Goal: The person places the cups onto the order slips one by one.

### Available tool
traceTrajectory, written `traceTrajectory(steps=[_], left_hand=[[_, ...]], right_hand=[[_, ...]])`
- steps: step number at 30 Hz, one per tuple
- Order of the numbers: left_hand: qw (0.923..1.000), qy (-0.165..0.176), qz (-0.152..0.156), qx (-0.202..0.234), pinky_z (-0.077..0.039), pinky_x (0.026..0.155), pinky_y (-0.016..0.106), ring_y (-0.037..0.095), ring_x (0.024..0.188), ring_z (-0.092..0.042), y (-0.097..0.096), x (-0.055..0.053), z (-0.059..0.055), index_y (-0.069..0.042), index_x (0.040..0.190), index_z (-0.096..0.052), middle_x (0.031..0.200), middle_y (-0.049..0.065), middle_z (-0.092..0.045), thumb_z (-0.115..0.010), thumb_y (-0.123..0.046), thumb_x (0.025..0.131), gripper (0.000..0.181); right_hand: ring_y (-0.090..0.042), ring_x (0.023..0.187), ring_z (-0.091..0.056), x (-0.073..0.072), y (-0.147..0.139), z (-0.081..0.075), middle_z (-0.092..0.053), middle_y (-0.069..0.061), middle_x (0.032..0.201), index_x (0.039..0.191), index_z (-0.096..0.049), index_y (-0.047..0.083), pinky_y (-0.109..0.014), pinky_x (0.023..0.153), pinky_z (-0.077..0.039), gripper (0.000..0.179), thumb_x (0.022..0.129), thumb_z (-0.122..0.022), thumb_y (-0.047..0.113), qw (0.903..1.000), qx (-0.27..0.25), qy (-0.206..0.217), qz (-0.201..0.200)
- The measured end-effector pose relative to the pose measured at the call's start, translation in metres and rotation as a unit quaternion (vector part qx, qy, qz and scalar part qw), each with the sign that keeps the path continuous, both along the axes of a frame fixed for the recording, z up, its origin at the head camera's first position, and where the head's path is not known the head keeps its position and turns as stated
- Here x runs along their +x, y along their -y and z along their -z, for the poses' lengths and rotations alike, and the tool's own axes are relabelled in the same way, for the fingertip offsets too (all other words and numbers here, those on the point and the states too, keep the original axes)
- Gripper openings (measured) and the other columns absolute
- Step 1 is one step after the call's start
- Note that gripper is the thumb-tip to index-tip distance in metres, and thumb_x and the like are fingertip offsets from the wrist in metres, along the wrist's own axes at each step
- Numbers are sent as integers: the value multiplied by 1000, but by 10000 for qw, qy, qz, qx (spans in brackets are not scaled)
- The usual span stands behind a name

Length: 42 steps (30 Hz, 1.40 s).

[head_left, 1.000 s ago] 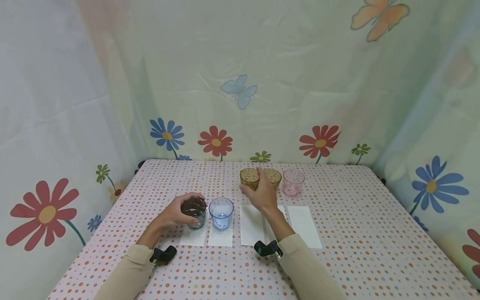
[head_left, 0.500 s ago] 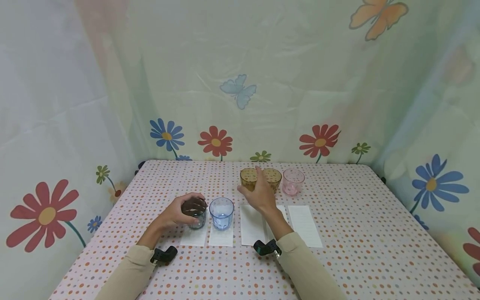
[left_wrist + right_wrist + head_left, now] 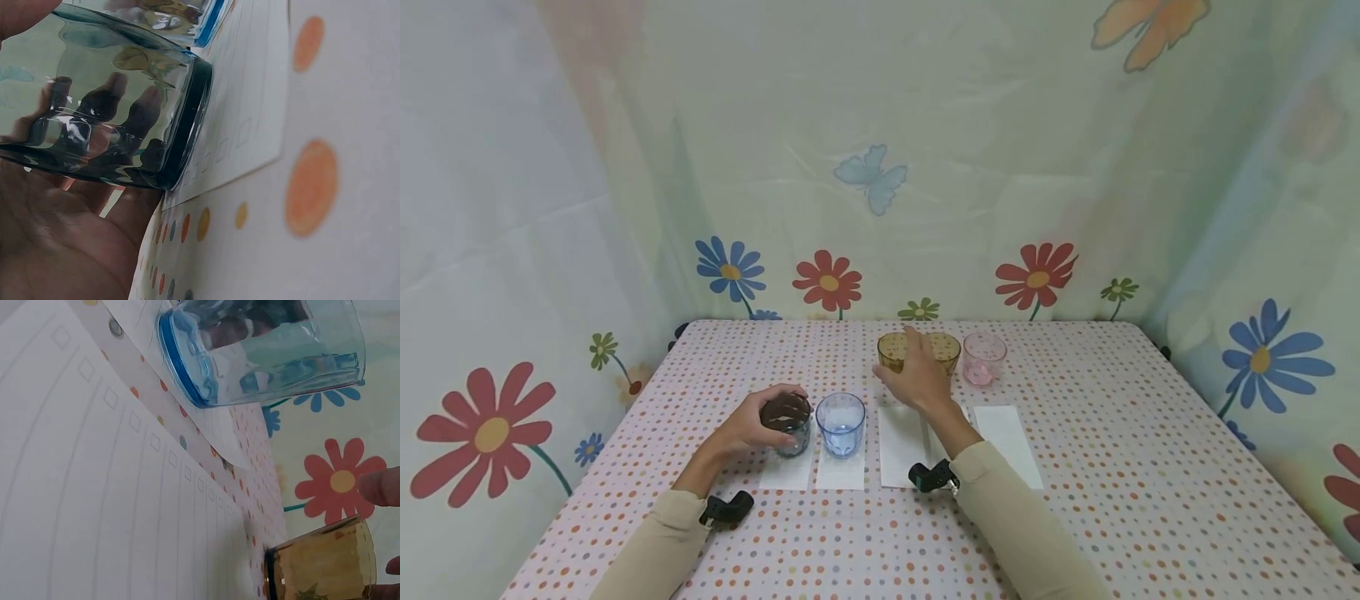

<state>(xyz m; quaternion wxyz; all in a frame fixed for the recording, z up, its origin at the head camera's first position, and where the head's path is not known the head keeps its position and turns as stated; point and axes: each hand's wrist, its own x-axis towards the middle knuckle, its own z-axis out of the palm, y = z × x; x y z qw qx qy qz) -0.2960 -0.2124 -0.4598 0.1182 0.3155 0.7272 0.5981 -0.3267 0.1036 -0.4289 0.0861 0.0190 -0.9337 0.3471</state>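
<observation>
My left hand point(image 3: 760, 419) grips a dark grey-teal glass point(image 3: 112, 100); the thumb lies on the near side and fingers curve round behind it. That glass stands upright at the far end of a white paper sheet point(image 3: 250, 94). Just right of it a blue glass point(image 3: 841, 427) stands on a second sheet. Farther back, my right hand point(image 3: 920, 375) is at two amber glasses, its thumb and forefinger spread. The left amber glass point(image 3: 325, 562) is between thumb and fingers, with a gap at the thumb point(image 3: 381, 487). The hand partly covers the right amber glass point(image 3: 947, 350).
A pink glass point(image 3: 984, 358) stands to the right of the amber pair. More white sheets lie in front, one under my right forearm and another point(image 3: 1009, 446) to its right. The table point(image 3: 1120, 467) has a dotted cover, and a flowered curtain point(image 3: 760, 150) hangs behind it.
My right thumb has moved left, off the near side of the left amber glass, and the hand looks more spread. The left hand and its glass have stayed in place.
</observation>
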Motion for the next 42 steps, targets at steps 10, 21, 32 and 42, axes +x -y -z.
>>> traceTrajectory(steps=[10, 21, 32, 42], left_hand=[[10000, 35, 6, 36, -51, 100, 40, 34, 120, -62, 1, 1, -2, 8, 141, -47, 131, 29, -59, -80, 0, 77, 73], [10000, 52, -35, -50, -51, 98, 35, 37, 120, -61, 1, 0, 1, 2, 140, -51, 132, 27, -60, -82, -3, 77, 70], [9999, 100, -45, -49, -51, 100, 39, 41, 121, -59, -1, 2, 0, 6, 141, -48, 132, 27, -60, -81, -2, 76, 73], [9999, 34, -111, -118, -51, 100, 36, 40, 121, -60, -1, 0, -1, 7, 140, -49, 131, 25, -61, -81, -2, 76, 73]], right_hand=[[-51, 112, -57, -12, 1, -16, -20, -23, 159, 163, -12, 9, -60, 90, -51, 100, 90, -65, 55, 9965, 749, 293, -227], [-54, 134, -43, -18, 5, -19, -22, -27, 161, 162, -11, 6, -64, 104, -42, 98, 93, -61, 55, 9940, 736, 798, -96], [-53, 137, -41, -23, 8, -13, -22, -25, 163, 162, -9, 4, -63, 107, -39, 98, 95, -59, 54, 9927, 788, 903, -137], [-46, 139, -41, -29, 9, 2, -23, -24, 161, 160, -16, 0, -59, 110, -38, 93, 95, -67, 42, 9991, 7, 374, -181]])
